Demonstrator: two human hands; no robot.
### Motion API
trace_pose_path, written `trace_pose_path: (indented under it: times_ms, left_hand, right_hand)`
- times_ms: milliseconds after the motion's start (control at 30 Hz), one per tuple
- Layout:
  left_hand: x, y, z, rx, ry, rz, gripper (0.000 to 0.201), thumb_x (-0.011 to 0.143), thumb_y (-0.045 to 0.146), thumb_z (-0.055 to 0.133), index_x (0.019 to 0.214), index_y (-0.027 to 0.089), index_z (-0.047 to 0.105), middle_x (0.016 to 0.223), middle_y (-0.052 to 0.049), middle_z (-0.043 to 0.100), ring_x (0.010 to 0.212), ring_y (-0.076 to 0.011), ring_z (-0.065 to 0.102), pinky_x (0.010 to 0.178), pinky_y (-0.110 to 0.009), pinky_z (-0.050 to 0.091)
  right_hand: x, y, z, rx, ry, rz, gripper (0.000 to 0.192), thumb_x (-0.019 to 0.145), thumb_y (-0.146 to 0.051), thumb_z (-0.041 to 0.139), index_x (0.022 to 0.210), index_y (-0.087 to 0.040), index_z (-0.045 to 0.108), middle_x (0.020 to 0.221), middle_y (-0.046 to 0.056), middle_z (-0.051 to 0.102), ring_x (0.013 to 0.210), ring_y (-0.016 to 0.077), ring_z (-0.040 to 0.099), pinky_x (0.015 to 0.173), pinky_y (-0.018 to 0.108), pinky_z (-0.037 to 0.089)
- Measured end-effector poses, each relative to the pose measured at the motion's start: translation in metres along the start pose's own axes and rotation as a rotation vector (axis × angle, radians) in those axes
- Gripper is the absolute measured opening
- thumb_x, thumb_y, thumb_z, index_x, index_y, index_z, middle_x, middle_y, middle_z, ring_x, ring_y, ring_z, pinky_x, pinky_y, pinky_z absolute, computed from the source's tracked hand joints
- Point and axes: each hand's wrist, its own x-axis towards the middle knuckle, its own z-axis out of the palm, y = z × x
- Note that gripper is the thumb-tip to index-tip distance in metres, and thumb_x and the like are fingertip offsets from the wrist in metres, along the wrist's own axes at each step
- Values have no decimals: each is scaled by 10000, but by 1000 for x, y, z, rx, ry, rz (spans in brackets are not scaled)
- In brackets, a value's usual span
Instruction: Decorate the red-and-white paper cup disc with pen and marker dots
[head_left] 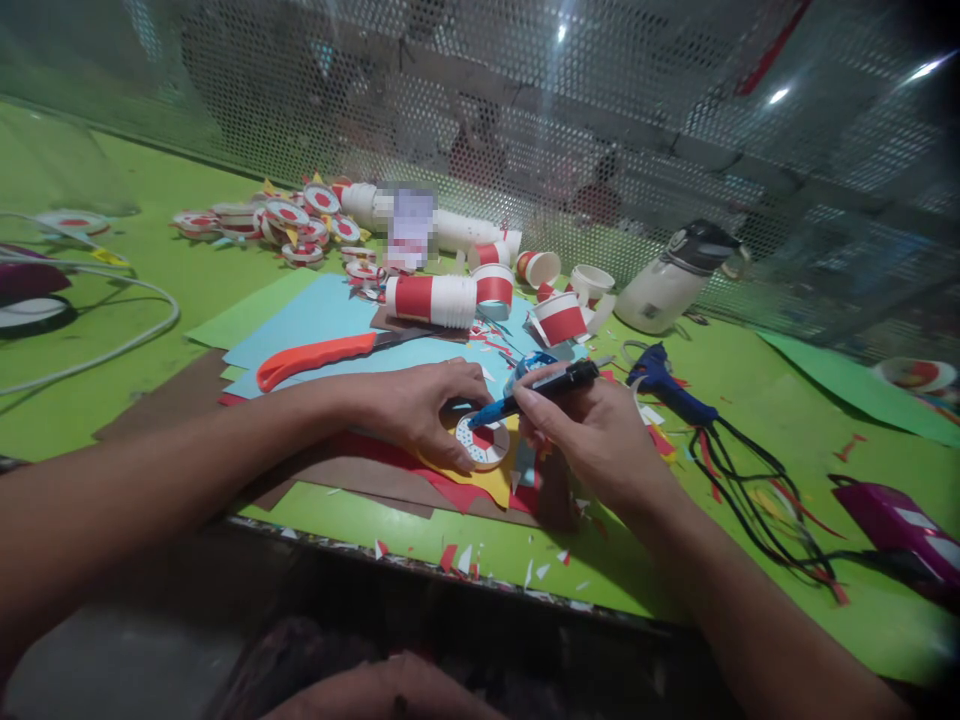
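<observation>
My left hand [424, 405] pinches the edge of a small round paper disc [482, 455] between thumb and fingers. The disc is white with a red centre, and blue dots cover the left part of its ring. Wrapped in the fingers of my right hand [600, 430] is a blue-and-black marker [551, 388], tilted with its blue end at the disc's dotted ring. Beneath the disc lies a yellow paper piece [491, 487] on stacked coloured sheets. A round blue patterned item [531, 366] shows behind the marker; its kind is unclear.
Beyond my left hand lies an orange-handled cutting tool [319, 358] on light-blue paper [289, 320]. Red-and-white paper cups [435, 300] and a pile of decorated discs [289, 215] sit farther back. To the right are a blue glue gun [671, 388], a bottle [656, 285] and cords.
</observation>
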Motion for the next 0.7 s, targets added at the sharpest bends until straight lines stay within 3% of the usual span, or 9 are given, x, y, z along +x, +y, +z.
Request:
trace_pose_path:
  times_ms: [367, 700]
  left_hand:
    - [-1, 1, 0, -5, -12, -18, 416, 771, 485, 771, 1037, 188, 652, 999, -37, 519, 954, -225, 509, 846, -323, 424]
    - [0, -1, 1, -6, -5, -10, 408, 770, 458, 777, 1035, 172, 657, 988, -39, 516, 941, -223, 512, 833, -326, 427]
  right_hand:
    - [1, 1, 1, -74, 22, -55, 155, 868, -312, 672, 769, -197, 639, 641, -17, 619, 575, 137, 574, 563, 264, 502]
    - [-1, -1, 4, -179, 62, -41, 334, 878, -347, 644, 587, -193, 593, 541, -17, 562, 502, 112, 479, 484, 238, 422]
